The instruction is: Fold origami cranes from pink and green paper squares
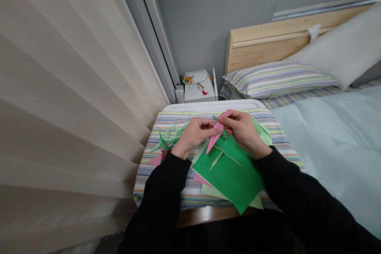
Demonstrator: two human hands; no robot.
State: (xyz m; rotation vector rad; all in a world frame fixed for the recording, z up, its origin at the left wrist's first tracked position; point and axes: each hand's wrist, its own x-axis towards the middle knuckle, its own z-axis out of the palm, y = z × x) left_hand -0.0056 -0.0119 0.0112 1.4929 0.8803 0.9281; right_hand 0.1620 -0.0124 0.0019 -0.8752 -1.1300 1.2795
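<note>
Between my two hands is a narrow folded piece of pink origami paper (213,141), held at a slant above the table. My left hand (195,134) pinches its middle from the left. The fingers of my right hand (240,129) are closed on its upper end. Beneath lies a stack of square sheets with a dark green sheet (232,174) on top. On that sheet rests a thin pale green folded paper piece (218,158). Several green folded paper pieces (168,139) lie left of my left hand, with a pink folded piece (154,160) nearby.
A striped cloth (279,139) covers the small table. To the left hangs a pleated curtain (74,107), close to the table. A bed with a pale blue quilt (333,135) stands at the right. Behind the table is a white bedside cabinet (193,95) with small items on it.
</note>
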